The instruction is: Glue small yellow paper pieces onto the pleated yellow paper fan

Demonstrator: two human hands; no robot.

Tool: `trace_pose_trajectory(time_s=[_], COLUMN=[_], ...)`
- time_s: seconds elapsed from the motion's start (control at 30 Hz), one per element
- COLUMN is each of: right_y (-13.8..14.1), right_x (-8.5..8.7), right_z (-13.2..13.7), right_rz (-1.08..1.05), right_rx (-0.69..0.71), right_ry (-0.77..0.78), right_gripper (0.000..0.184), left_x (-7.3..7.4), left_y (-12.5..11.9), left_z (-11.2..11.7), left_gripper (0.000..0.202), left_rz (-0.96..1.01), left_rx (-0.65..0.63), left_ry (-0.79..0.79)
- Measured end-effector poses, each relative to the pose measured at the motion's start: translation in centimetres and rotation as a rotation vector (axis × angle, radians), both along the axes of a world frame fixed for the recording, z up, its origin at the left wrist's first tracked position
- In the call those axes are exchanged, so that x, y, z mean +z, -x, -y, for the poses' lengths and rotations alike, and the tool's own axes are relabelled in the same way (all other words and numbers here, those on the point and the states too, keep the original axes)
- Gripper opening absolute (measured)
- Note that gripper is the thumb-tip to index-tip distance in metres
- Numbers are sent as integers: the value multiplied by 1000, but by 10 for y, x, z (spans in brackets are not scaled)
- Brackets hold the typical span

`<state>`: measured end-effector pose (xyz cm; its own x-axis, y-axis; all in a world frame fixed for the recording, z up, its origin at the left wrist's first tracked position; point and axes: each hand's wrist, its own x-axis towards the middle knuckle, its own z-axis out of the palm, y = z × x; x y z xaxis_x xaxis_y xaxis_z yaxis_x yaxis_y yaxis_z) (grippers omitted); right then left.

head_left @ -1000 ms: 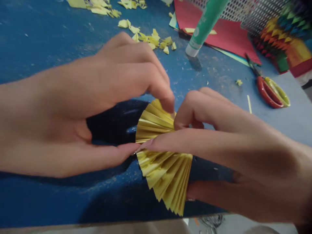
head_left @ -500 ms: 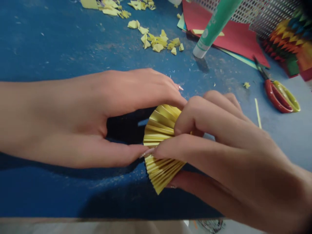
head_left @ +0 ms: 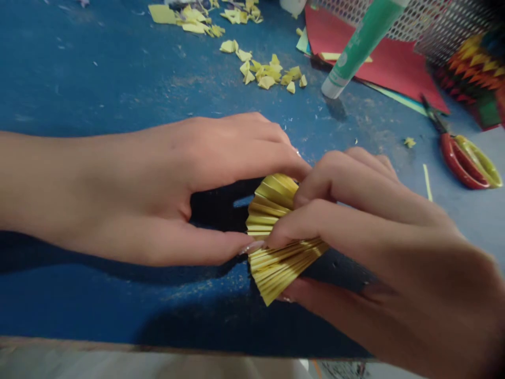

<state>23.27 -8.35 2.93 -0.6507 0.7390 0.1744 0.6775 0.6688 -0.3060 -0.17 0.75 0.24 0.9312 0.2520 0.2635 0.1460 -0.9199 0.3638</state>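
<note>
A pleated yellow paper fan (head_left: 272, 210) is held between my two hands, just above the blue table. My left hand (head_left: 189, 168) reaches in from the left and is closed around the fan. Its thumb tip touches the fan's left edge, and its fingers arch over the upper side. From the right, my right hand (head_left: 386, 242) grips the same fan, with bent fingers pressed on the folds and the thumb at its lower edge. Those fingers hide the fan's right part.
Yellow paper scraps (head_left: 268, 71) lie beyond my hands. A green glue stick (head_left: 361, 47) stands near red paper sheets (head_left: 410, 66) and a perforated basket (head_left: 430, 21). Scissors (head_left: 465, 152) with red and yellow handles lie at right, below folded multicoloured paper (head_left: 477, 68). The table's edge (head_left: 118, 345) runs nearby.
The view has shifted, so everything sits a little farther right. The fan's folds bend more under my right fingers, and its lower pleats look more bunched. Both hands keep their hold.
</note>
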Motion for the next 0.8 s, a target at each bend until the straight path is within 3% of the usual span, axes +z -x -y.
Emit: trace_pose_trajectory(time_s=[0.2, 0.37, 0.53, 0.8], right_y=[-1, 2, 7, 9], right_x=[-1, 1, 2, 2], right_z=[-2, -3, -5, -4], right_rz=[-48, -11, 2, 63], right_rx=[23, 26, 80, 50], right_ry=[26, 29, -22, -56], right_gripper=[16, 20, 37, 35], left_x=[-1, 0, 1, 1], left_y=[0, 0, 0, -1], left_z=[5, 1, -1, 1], left_gripper=[48, 53, 54, 50], left_rz=[15, 22, 36, 43], left_rx=[82, -8, -30, -27], left_ry=[71, 53, 51, 61])
